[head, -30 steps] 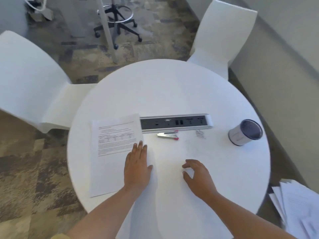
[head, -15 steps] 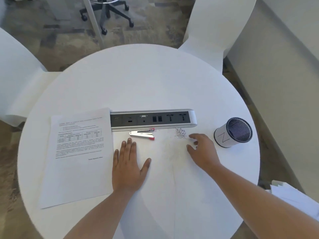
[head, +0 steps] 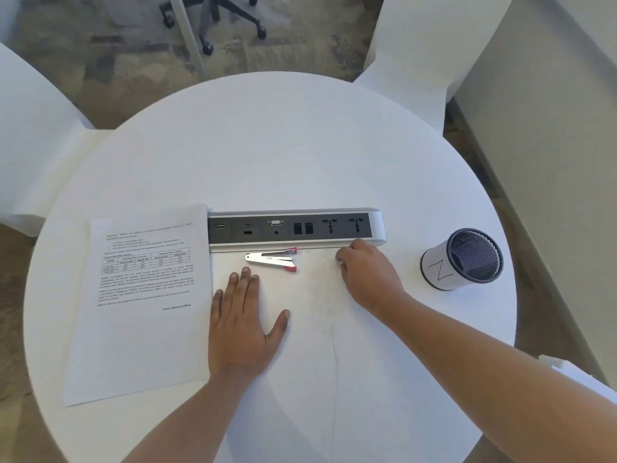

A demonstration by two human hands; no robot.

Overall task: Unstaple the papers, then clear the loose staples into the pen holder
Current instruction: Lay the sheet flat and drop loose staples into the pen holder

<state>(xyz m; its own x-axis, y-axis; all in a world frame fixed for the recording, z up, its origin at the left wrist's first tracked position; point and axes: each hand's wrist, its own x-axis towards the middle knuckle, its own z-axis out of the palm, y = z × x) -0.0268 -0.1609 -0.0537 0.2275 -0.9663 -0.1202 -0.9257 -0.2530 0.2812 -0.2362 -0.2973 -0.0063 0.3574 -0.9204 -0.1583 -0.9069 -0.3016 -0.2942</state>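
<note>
A printed paper sheet (head: 143,302) lies flat on the left of the round white table (head: 300,155). My left hand (head: 245,324) rests flat, fingers spread, just right of the sheet. A silver staple remover with red tips (head: 272,259) lies in front of the power strip. My right hand (head: 365,274) is curled over the spot where the loose staples lay, fingers bent down onto the table; the staples are hidden under it. The black mesh pen holder (head: 462,259), wrapped in white paper, stands to the right of that hand.
A grey power strip with sockets (head: 293,226) runs across the table's middle. White chairs stand at the left (head: 30,152) and the far right (head: 430,45). An office chair base (head: 213,21) stands on the carpet beyond. More papers (head: 581,379) show at the lower right edge.
My right hand moved forward and left onto the small heap of staples and curled over it. The left hand stayed flat on the table. The view tilted down and closer.
</note>
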